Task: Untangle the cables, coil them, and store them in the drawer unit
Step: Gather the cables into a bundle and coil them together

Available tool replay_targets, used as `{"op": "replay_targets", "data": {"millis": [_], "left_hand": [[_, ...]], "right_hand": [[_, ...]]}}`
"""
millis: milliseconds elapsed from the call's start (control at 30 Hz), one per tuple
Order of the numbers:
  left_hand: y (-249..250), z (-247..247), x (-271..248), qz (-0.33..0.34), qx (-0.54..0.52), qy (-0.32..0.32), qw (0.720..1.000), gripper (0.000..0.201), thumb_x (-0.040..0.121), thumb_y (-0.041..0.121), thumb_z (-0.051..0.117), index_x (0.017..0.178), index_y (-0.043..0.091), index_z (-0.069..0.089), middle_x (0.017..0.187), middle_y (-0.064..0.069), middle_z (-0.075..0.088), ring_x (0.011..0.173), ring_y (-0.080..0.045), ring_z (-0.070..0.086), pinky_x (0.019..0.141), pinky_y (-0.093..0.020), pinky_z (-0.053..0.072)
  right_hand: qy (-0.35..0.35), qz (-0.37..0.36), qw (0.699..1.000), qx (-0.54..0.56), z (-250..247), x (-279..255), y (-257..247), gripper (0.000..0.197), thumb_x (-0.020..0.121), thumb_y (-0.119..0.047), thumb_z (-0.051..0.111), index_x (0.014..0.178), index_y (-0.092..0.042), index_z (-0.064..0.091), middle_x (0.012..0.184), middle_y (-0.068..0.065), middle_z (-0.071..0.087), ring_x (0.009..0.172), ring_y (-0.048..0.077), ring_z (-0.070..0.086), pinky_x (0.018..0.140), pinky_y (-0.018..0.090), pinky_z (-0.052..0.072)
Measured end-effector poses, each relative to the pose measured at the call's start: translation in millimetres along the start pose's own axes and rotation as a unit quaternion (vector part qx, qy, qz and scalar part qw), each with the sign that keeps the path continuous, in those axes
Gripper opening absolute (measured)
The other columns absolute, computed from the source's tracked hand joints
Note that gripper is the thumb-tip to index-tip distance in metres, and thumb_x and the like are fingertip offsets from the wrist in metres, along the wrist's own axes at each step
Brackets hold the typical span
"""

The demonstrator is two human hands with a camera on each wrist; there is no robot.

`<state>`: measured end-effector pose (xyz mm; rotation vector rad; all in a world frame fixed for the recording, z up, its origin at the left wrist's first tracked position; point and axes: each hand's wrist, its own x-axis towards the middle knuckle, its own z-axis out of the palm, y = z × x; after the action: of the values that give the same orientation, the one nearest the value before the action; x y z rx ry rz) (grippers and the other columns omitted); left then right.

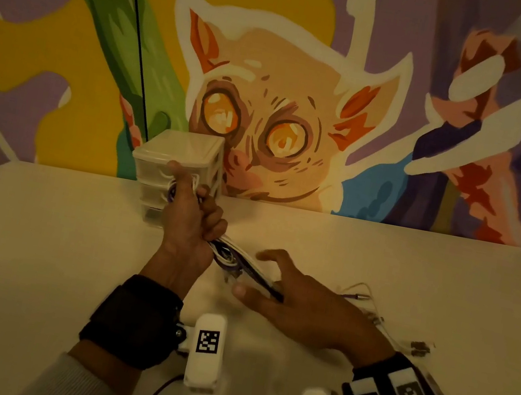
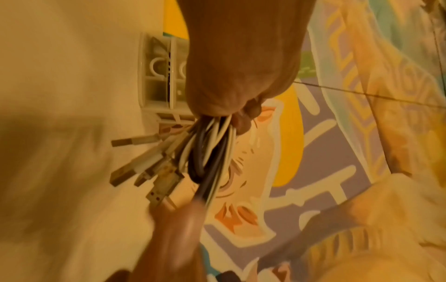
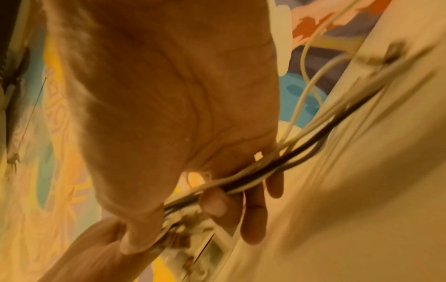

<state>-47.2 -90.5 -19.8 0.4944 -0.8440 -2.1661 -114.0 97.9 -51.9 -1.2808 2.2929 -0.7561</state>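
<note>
- The head view looks forward and down from above the desk point(image 1: 35, 244), facing the painted wall point(image 1: 307, 83); both hands sit in the lower half of the frame.
- The left wrist view sits close under the left hand point(image 2: 241, 57), rolled sideways, and looks along it at the cable bundle point(image 2: 207, 152) and drawer unit point(image 2: 156, 72).
- The right wrist view, very close and blurred, looks along the right hand point(image 3: 169, 105).
- All three views share the cable bundle and the painted wall.
</note>
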Motion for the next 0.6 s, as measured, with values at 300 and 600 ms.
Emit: {"op": "replay_targets", "data": {"millis": [300, 600], "left_hand": [[15.5, -11.0, -1.7, 0.083, -0.051, 0.086, 0.991, 0.073, 0.093, 0.088, 0.032, 0.07, 0.02, 0.042, 0.05, 0.006, 0.026, 0.041, -0.012, 0.019, 0.038, -0.019, 0.017], [9.5, 1.3, -4.5, 0.084, -0.013, 0.062, 0.994, 0.077, 0.092, 0.091, 0.023, 0.077, 0.018, 0.047, 0.054, 0.004, 0.033, 0.043, -0.012, 0.024, 0.04, -0.023, 0.019]], "right_hand": [[0.11, -0.098, 0.983, -0.108, -13.9, 5.0, 7.0, 0.042, 0.106, -0.06, 0.028, 0.101, -0.03, 0.057, 0.077, -0.012, 0.064, 0.066, 0.012, 0.061, 0.066, 0.029, 0.051], [0.103, -0.054, 0.952, -0.282, -22.2, -7.8, 1.0, 0.057, 0.096, -0.072, 0.015, 0.1, -0.035, 0.059, 0.08, -0.013, 0.062, 0.078, 0.013, 0.062, 0.077, 0.038, 0.055]]}}
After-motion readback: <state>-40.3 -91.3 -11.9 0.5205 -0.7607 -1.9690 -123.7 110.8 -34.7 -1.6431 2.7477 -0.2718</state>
